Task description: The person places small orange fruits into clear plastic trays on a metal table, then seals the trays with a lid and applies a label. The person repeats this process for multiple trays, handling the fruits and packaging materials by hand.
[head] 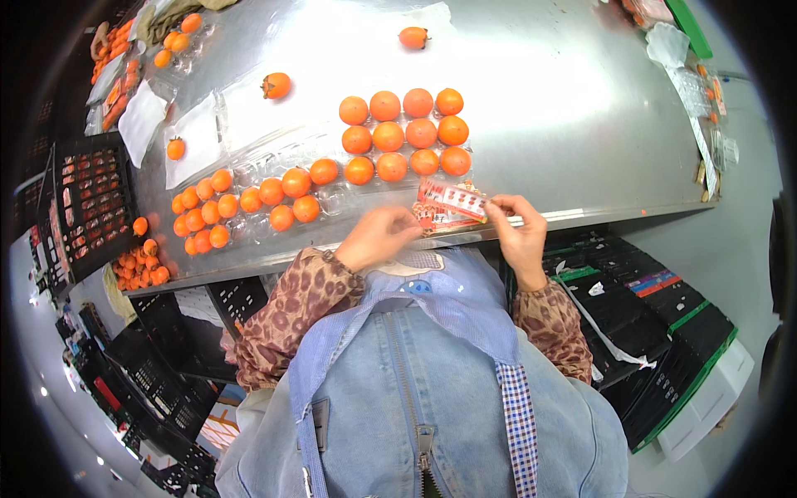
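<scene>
My right hand (pixel 520 233) pinches a printed red-and-white label (pixel 453 198) between thumb and fingers, tilted over the table's front edge. Beneath it lie more printed labels (pixel 436 218), partly covered. My left hand (pixel 381 235) is beside their left end, its fingers bent and slightly blurred; whether it touches them I cannot tell. Just beyond the labels, orange persimmons (pixel 388 136) sit in neat rows in clear plastic trays. Further left, a partly filled clear tray (pixel 333 202) holds several persimmons (pixel 271 191), next to another filled group (pixel 210 212).
Loose persimmons (pixel 413 38) lie on the steel table (pixel 560 137), one on a white sheet (pixel 202 140). Left, a black crate (pixel 93 199) leans near piled persimmons (pixel 143 264). Stacked black crates (pixel 629 299) stand below right. A person's hand (pixel 99 40) shows at the far left.
</scene>
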### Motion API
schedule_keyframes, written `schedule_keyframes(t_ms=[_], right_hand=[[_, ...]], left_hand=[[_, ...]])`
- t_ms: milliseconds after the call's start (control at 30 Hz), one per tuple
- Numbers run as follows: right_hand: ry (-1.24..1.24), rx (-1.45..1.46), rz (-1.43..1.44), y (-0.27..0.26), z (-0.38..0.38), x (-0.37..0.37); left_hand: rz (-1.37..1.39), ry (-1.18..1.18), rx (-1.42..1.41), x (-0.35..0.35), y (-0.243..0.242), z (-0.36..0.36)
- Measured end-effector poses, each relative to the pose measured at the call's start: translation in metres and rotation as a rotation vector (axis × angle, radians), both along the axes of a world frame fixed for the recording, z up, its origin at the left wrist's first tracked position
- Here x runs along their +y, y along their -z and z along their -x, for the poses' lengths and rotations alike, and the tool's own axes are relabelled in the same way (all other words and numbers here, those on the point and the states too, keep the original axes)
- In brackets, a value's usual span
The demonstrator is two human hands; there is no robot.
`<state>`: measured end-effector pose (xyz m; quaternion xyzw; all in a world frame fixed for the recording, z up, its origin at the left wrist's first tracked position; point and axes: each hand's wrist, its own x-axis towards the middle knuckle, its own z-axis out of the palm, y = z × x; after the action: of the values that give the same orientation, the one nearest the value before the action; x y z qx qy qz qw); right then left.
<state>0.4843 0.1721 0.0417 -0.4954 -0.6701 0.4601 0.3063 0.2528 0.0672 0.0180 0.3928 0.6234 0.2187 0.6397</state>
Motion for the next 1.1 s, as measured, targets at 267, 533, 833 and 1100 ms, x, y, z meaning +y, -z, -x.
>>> schedule_keyframes(t_ms=[267, 533, 833, 1100], right_hand=[[-0.079, 0.134, 0.261, -0.002, 0.079, 0.061], [-0.133, -0.240, -0.188, -0.007, 0.093, 0.102], [-0.424, -0.488, -0.600, 0.032, 0.190, 0.192], [-0.477, -0.120, -0.378, 0.018, 0.185, 0.206]], left_hand=[[0.182, -0.577, -0.533, -0.012, 0.005, 0.014], [0.039, -0.455, -0.430, 0.001, -0.030, 0.040], [-0.540, -0.629, 0.498, 0.124, -0.017, 0.117], [-0.717, -0.287, 1.177, 0.210, 0.013, 0.145]])
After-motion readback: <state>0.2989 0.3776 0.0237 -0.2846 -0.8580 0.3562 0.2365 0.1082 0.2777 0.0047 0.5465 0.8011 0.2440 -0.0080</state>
